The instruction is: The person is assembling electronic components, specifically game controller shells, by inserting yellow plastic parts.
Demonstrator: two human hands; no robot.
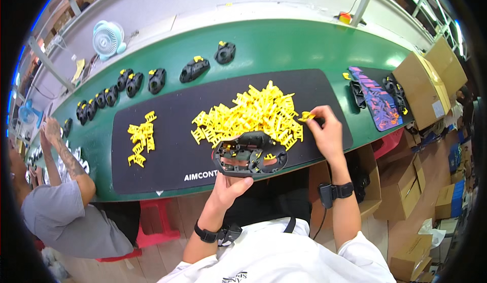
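My left hand [231,187] is closed round the lower edge of a black plastic housing [238,170], its hollow inner side facing up. A round opening and several compartments show in it. To the right, my right hand [326,131] pinches a small yellow plastic clip [306,116] between thumb and fingers, apart from the housing. Just beyond the housing lies a big heap of like yellow clips [258,108] on a black mat [172,90]. Farther left on the mat is a smaller group of yellow clips [142,138].
Several black housings with yellow parts [157,81] stand in a row along the green table [274,44]. At right are a patterned mat [373,98] and cardboard box [423,82]. A co-worker [71,207] sits at left, near a blue fan [107,40].
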